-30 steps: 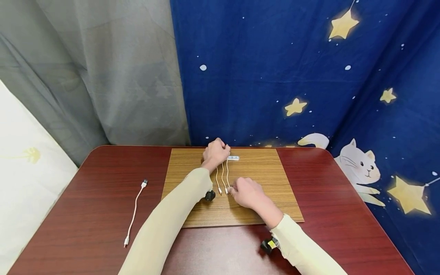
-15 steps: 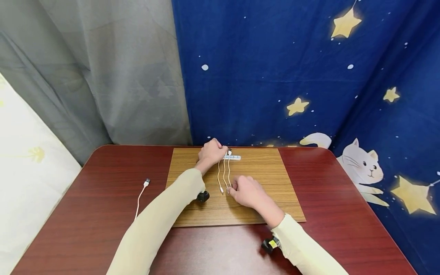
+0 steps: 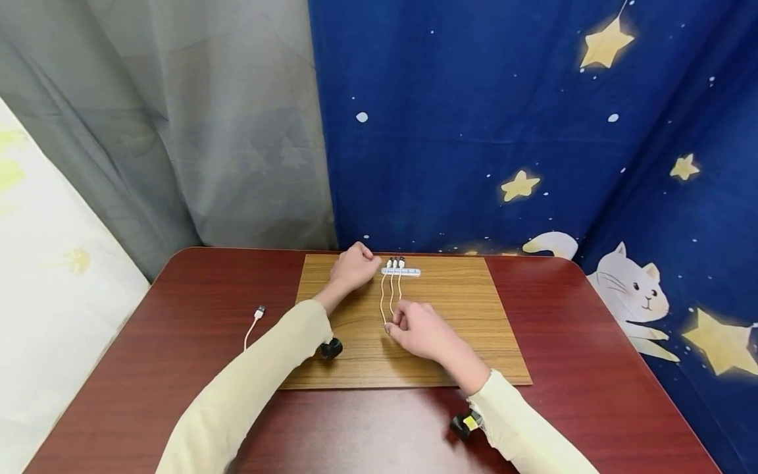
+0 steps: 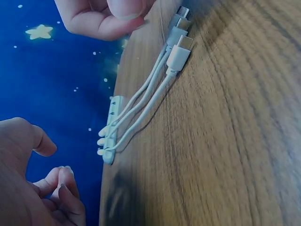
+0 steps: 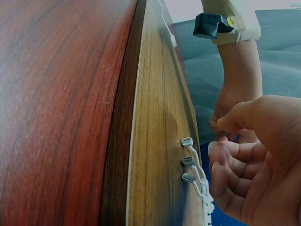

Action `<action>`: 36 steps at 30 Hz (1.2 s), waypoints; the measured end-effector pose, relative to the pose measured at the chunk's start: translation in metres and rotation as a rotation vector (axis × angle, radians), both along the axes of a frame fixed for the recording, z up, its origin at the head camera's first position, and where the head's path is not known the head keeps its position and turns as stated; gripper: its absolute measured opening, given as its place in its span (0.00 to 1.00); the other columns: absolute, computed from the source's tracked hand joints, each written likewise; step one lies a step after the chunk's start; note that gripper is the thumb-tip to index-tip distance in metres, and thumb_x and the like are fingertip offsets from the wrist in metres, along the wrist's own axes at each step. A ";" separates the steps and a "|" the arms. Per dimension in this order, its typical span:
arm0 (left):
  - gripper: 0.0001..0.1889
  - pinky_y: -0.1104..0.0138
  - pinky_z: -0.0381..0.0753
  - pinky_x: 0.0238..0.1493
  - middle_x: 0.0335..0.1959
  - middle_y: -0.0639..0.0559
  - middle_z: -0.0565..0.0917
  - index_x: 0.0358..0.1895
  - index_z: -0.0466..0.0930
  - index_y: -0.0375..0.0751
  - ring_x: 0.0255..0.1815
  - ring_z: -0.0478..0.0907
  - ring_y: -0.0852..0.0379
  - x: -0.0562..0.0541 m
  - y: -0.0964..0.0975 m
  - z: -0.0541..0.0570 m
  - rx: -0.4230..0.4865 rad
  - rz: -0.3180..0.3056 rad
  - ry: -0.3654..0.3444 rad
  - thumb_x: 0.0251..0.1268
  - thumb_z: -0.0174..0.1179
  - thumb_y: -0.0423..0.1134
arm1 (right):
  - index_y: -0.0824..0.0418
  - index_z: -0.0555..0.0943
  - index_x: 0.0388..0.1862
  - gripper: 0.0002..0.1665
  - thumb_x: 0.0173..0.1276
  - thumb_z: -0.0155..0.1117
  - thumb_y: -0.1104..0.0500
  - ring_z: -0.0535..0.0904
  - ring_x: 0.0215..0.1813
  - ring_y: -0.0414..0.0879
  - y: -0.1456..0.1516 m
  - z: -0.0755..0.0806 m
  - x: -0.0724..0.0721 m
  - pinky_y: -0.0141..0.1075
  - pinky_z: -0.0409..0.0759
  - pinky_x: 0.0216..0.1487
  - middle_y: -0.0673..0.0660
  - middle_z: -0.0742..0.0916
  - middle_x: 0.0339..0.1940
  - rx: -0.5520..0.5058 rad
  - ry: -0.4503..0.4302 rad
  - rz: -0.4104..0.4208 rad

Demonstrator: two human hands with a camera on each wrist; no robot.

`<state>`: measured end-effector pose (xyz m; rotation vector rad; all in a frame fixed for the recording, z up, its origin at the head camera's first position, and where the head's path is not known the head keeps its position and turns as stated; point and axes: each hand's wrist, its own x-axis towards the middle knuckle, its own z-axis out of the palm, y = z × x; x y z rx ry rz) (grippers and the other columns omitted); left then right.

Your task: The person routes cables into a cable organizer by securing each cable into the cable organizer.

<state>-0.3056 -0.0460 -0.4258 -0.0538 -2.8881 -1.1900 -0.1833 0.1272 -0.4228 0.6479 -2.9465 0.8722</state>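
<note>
Three short white charging cables (image 4: pixel 146 109) run through a pale cable clip strip (image 3: pixel 410 272) near the back of the wood-grain board. Their USB plugs (image 3: pixel 401 263) poke out behind the strip, and the small-connector ends (image 4: pixel 178 59) lie toward the person. My left hand (image 3: pixel 355 266) hovers left of the strip with nothing in it, thumb apart from the bent fingers. Over the connector ends is my right hand (image 3: pixel 422 328), fingers loosely bent. The right wrist view shows a gap between these fingers and the cable connectors (image 5: pixel 187 161).
Another white USB cable (image 3: pixel 253 326) lies on the red-brown table (image 3: pixel 592 368) left of the board (image 3: pixel 468 322), partly hidden by the left sleeve (image 3: pixel 237 388). Grey and blue curtains (image 3: pixel 450 131) hang right behind the table's back edge.
My left hand has drawn away leftward from the clip strip, uncovering the three USB plugs. My right hand has shifted slightly left over the connector ends. The head view has turned slightly.
</note>
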 end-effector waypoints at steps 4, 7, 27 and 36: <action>0.11 0.57 0.74 0.41 0.37 0.54 0.84 0.41 0.76 0.46 0.39 0.78 0.51 0.008 -0.009 0.004 0.025 -0.023 0.015 0.61 0.57 0.47 | 0.53 0.76 0.31 0.10 0.67 0.70 0.56 0.74 0.23 0.37 -0.003 0.000 0.001 0.35 0.74 0.28 0.43 0.78 0.20 -0.024 0.001 0.038; 0.12 0.58 0.75 0.39 0.38 0.53 0.85 0.43 0.75 0.45 0.35 0.79 0.52 0.015 -0.016 0.005 0.059 -0.048 0.020 0.64 0.58 0.48 | 0.55 0.76 0.32 0.10 0.68 0.69 0.58 0.75 0.25 0.37 -0.005 -0.001 0.002 0.35 0.76 0.30 0.44 0.79 0.22 -0.054 -0.004 0.082; 0.12 0.57 0.75 0.40 0.36 0.51 0.84 0.44 0.79 0.42 0.34 0.79 0.52 0.046 -0.096 0.017 0.077 -0.103 0.015 0.70 0.58 0.47 | 0.59 0.77 0.36 0.08 0.69 0.68 0.60 0.76 0.29 0.37 -0.016 -0.001 0.005 0.34 0.78 0.33 0.45 0.80 0.26 -0.078 -0.013 0.184; 0.13 0.59 0.74 0.37 0.37 0.49 0.83 0.45 0.79 0.40 0.33 0.77 0.53 0.052 -0.121 0.018 0.048 -0.106 -0.005 0.71 0.59 0.46 | 0.56 0.77 0.35 0.08 0.69 0.68 0.59 0.76 0.28 0.37 -0.026 -0.001 0.006 0.33 0.78 0.32 0.44 0.80 0.25 -0.064 -0.038 0.201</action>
